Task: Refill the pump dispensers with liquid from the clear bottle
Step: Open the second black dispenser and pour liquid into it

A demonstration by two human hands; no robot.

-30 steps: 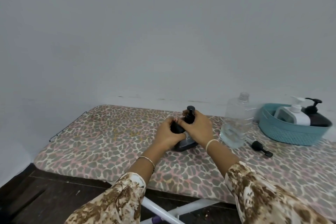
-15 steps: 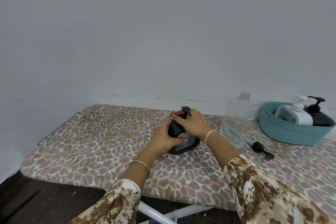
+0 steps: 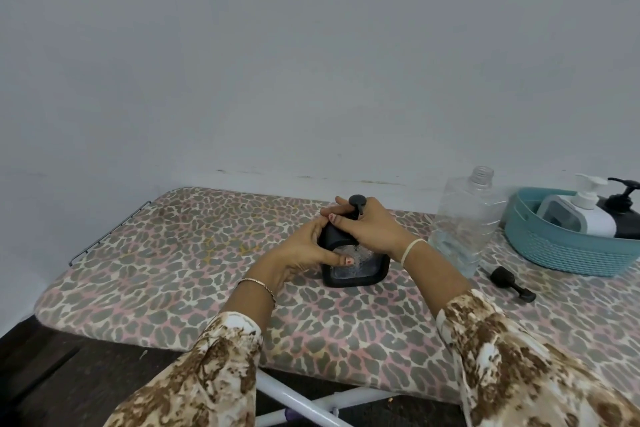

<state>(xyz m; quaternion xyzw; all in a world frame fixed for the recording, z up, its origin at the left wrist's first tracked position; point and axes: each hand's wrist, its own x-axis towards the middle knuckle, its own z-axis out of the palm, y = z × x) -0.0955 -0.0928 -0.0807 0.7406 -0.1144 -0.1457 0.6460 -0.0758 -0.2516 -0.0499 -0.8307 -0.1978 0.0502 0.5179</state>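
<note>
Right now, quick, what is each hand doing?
The left hand grips the black dispenser by its body.
The right hand is curled round its pump top.

A plain pale grey wall (image 3: pixel 311 45), evenly lit, is scuffed along its foot. Against it stands the surface (image 3: pixel 173 270), a leopard-print covered ironing board with a wire rack (image 3: pixel 107 232) at its left end, on white tubular legs (image 3: pixel 298 399) over a dark floor (image 3: pixel 41 374).
</note>
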